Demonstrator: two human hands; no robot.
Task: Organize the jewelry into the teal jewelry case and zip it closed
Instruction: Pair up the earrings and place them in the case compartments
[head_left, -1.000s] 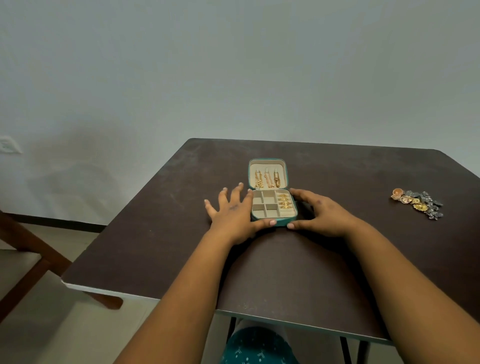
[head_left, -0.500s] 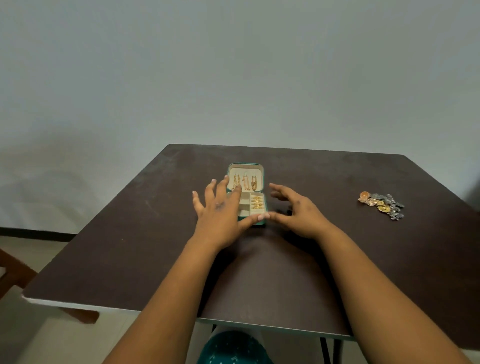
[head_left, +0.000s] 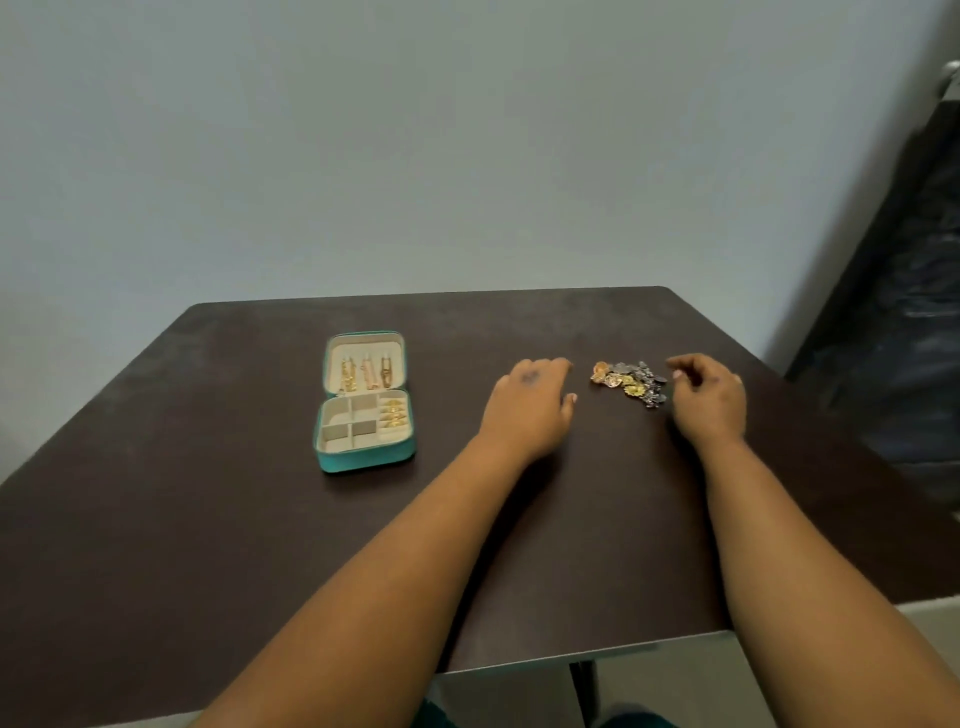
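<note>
A loose jewelry pile is flanked by the left hand and right hand, both relaxed, nothing held; the opened teal case is seen well left of them.

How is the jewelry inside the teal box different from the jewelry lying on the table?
The jewelry in the teal case sits in neat rows, while the loose pile on the table is jumbled. The case pieces all look gold; the pile mixes gold with dark silvery pieces. The hands flank the pile, away from the case. Both groups are small and shiny.
</note>
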